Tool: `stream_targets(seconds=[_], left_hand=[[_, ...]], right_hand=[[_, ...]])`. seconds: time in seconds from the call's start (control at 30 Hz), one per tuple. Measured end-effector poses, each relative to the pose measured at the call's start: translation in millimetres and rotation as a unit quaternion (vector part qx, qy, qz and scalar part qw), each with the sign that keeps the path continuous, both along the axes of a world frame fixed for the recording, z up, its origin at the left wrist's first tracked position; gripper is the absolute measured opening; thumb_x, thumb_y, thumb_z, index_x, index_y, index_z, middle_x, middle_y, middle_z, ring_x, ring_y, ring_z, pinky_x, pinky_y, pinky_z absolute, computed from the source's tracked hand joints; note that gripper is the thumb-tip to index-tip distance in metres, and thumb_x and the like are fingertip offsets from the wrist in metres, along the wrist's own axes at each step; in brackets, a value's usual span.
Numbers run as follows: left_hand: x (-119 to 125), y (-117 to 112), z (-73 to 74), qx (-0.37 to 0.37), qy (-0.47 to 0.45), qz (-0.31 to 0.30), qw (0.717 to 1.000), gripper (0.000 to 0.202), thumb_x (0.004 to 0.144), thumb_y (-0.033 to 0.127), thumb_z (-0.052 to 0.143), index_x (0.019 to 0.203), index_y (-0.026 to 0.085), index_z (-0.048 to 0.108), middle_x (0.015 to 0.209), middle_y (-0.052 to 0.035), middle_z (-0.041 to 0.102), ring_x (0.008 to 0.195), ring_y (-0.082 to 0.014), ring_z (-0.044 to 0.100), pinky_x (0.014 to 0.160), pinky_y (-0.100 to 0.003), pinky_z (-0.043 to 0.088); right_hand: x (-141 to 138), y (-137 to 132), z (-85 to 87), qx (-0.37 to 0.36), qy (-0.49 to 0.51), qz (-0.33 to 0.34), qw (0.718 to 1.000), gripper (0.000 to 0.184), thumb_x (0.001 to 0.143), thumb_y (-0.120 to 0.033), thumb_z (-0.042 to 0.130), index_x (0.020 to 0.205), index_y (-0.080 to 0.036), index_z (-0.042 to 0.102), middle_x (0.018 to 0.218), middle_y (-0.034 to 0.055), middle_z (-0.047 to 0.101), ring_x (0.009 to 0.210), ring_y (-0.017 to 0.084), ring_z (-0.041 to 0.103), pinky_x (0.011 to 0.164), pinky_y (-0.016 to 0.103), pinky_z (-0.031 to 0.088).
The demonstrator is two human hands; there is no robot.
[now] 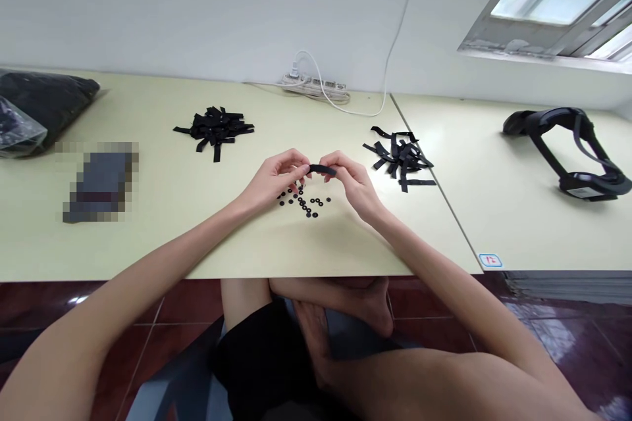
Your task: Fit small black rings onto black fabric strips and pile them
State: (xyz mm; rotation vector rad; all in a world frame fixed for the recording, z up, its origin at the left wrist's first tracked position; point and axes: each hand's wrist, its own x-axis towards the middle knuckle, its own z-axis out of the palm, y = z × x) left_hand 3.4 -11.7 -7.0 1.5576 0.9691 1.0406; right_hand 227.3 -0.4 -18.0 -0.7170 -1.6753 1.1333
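Note:
My left hand [277,177] and my right hand [351,183] meet above the middle of the pale table [197,237]. Both pinch the ends of one short black strap [322,170], held level between them. Just below the hands lie several small black rings [303,200], scattered on the table. A pile of black straps [216,127] lies to the far left of my hands. Another, looser pile of straps [399,156] lies to the right.
A black bag in clear plastic [34,108] sits at the far left, with a blurred dark object [101,181] nearby. A white power strip [316,87] lies by the wall. A black headset [567,148] rests on the adjoining right table.

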Motion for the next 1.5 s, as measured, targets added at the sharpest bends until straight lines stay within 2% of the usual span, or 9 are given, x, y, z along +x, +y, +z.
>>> stream_targets(seconds=[0.13,0.3,0.37,0.47,0.63,0.87,1.1,1.33,1.5], left_hand=[[0.7,-1.5,1.2,0.007,0.009,-0.005,1.000,0.040,0.094,0.058,0.085,0.103,0.021,0.075,0.090,-0.0035,0.069,0.079,-0.0159,0.068,0.066,-0.027,0.062],[-0.4,-1.0,-0.4,0.005,0.003,0.024,1.000,0.037,0.093,0.056,0.086,0.100,0.021,0.075,0.092,-0.0038,0.070,0.078,-0.0153,0.066,0.065,-0.027,0.060],[-1.2,-1.2,-1.4,0.011,0.011,0.046,0.999,0.036,0.094,0.056,0.085,0.099,0.021,0.076,0.094,-0.0044,0.071,0.080,-0.0158,0.066,0.066,-0.027,0.059],[-1.8,-3.3,-1.4,0.020,0.031,0.064,0.997,0.034,0.096,0.055,0.083,0.100,0.022,0.076,0.098,-0.0053,0.073,0.084,-0.0172,0.067,0.068,-0.027,0.059],[-0.3,-8.4,1.0,0.042,0.045,0.053,0.997,0.029,0.100,0.052,0.080,0.101,0.023,0.078,0.104,-0.0057,0.075,0.088,-0.0175,0.066,0.067,-0.026,0.057],[-0.7,-7.3,-0.4,0.042,0.035,0.053,0.997,0.028,0.098,0.051,0.082,0.104,0.023,0.077,0.108,-0.0057,0.074,0.091,-0.0177,0.068,0.067,-0.026,0.058],[-4.2,-2.5,-2.5,0.022,0.034,0.062,0.997,0.035,0.096,0.052,0.084,0.117,0.026,0.074,0.096,-0.0044,0.070,0.091,-0.0195,0.069,0.066,-0.026,0.058],[-2.0,-6.5,0.3,0.035,0.051,0.039,0.997,0.033,0.096,0.055,0.083,0.108,0.024,0.077,0.128,-0.0078,0.073,0.100,-0.0202,0.067,0.068,-0.027,0.061],[-4.9,-4.2,-1.0,0.012,0.059,0.016,0.998,0.037,0.095,0.055,0.082,0.111,0.023,0.078,0.103,-0.0074,0.077,0.096,-0.0224,0.072,0.070,-0.030,0.060]], right_hand=[[-1.7,2.6,-4.0,-0.025,0.028,-0.020,0.999,0.013,0.102,-0.027,0.060,0.103,-0.026,0.072,0.104,0.0027,0.072,0.093,0.020,0.066,0.090,0.039,0.055],[-0.1,1.8,-3.8,0.022,0.043,-0.174,0.984,0.013,0.103,-0.024,0.054,0.105,-0.029,0.066,0.111,0.0037,0.071,0.109,0.022,0.065,0.101,0.042,0.053],[-0.3,-0.7,-2.3,0.053,0.007,-0.201,0.978,0.013,0.103,-0.025,0.054,0.104,-0.029,0.066,0.112,0.0043,0.072,0.111,0.024,0.064,0.104,0.044,0.051],[-2.8,-5.7,0.3,0.080,-0.060,-0.160,0.982,0.009,0.106,-0.033,0.062,0.104,-0.030,0.070,0.112,0.0047,0.075,0.111,0.026,0.065,0.102,0.046,0.053],[-6.9,-9.4,2.7,0.040,-0.072,-0.074,0.994,0.011,0.104,-0.040,0.075,0.103,-0.028,0.073,0.106,0.0026,0.079,0.097,0.023,0.072,0.097,0.045,0.059],[-4.8,-3.8,5.6,0.020,-0.049,-0.084,0.995,0.013,0.104,-0.040,0.075,0.101,-0.028,0.076,0.104,0.0023,0.079,0.099,0.023,0.075,0.097,0.044,0.063],[1.1,12.3,3.3,-0.018,-0.001,-0.108,0.994,0.022,0.098,-0.048,0.079,0.099,-0.026,0.073,0.101,0.0040,0.078,0.097,0.023,0.076,0.091,0.042,0.064],[3.6,13.5,4.3,-0.020,-0.039,-0.075,0.996,0.025,0.098,-0.050,0.080,0.100,-0.025,0.076,0.102,0.0052,0.080,0.098,0.024,0.076,0.089,0.042,0.063],[0.1,9.4,0.2,-0.013,-0.062,-0.056,0.996,0.023,0.101,-0.049,0.078,0.103,-0.026,0.076,0.108,0.0056,0.080,0.103,0.025,0.076,0.095,0.044,0.063]])
